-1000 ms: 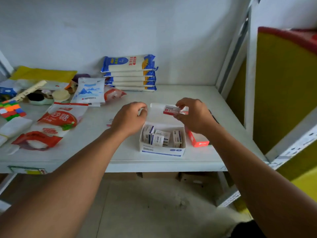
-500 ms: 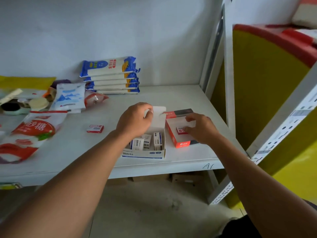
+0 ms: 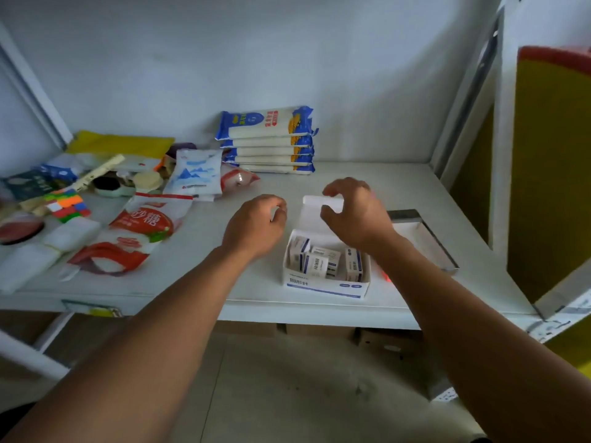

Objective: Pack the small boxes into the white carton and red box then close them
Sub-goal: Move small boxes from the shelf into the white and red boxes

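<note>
The white carton [image 3: 326,284] stands open near the shelf's front edge, its lid flap [image 3: 311,212] raised at the back. Several small white boxes [image 3: 323,260] stand inside it. My right hand [image 3: 355,215] hovers over the flap's right corner with fingers arched apart and nothing in it. My left hand [image 3: 256,227] is palm down just left of the carton, fingers loosely curled, with nothing visible in it. The red box [image 3: 427,241] lies open right of the carton, largely hidden by my right forearm.
Stacked blue-and-white noodle packets [image 3: 267,140] sit at the back wall. Red-and-white sugar bags [image 3: 140,228], a blue-white pouch [image 3: 195,174], a colour cube [image 3: 67,204] and clutter fill the shelf's left. A white upright post [image 3: 499,129] bounds the right side.
My right hand left the red box and rose to the carton's flap. My left hand let go of the flap and shifted left. The loose small red box is hidden now.
</note>
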A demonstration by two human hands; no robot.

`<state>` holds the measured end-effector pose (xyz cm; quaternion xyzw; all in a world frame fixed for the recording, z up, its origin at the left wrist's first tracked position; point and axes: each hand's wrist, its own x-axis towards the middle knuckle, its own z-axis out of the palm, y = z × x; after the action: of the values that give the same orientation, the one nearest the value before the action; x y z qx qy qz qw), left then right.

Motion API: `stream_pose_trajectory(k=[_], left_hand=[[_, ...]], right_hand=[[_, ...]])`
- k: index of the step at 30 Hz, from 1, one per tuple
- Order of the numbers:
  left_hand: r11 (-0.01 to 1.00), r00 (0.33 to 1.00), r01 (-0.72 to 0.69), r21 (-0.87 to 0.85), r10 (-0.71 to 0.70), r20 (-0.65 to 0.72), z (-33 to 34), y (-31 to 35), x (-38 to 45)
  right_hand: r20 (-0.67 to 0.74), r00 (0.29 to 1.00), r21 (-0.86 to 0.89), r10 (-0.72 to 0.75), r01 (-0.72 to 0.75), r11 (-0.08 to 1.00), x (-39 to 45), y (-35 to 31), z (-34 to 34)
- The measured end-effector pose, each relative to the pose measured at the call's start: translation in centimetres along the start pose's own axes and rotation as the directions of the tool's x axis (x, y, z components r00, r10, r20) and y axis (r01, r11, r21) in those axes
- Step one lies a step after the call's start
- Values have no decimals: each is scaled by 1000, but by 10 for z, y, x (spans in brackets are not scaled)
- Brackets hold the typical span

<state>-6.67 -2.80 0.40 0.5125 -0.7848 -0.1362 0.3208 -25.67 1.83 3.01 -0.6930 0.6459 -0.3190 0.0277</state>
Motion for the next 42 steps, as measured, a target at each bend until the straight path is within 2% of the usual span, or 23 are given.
stream_pose_trajectory(k=[6, 10, 15, 22, 28, 31, 34, 37, 42], left_hand=[[991, 987, 133, 3, -132, -91, -31, -39, -8], [981, 975, 192, 24, -187, -123, -43, -63, -13], [979, 972, 202, 41, -195, -135, -45, -88, -19], [977, 971, 211, 35, -206, -120, -38, -92, -18], [980, 975, 198, -14, -198, -103, -26, -69, -7], [981, 978, 182, -68, -188, -90, -10, -48, -4], [990, 990, 101, -102, -109, -84, 6, -17, 1], [994, 996, 33, -107, -41, -80, 18, 14, 6], [996, 999, -16, -87, 11, -48, 30, 45, 7]], right_hand=[[178, 979, -11, -101, 105, 994, 30, -50, 58], [388, 919, -101, -68, 116, 988, 50, -72, 99], [499, 866, -200, -9, 125, 972, 66, -81, 138], [477, 878, -248, -41, 180, 952, 68, -79, 148], [302, 952, -53, -41, 59, 997, 60, -46, 70], [162, 987, -37, 20, -14, 999, 43, -2, 20], [50, 988, -75, 149, -145, 987, 21, 45, -16], [64, 954, -83, 294, -289, 954, -1, 81, -34], [77, 919, -34, 388, -386, 922, -25, 110, -46]])
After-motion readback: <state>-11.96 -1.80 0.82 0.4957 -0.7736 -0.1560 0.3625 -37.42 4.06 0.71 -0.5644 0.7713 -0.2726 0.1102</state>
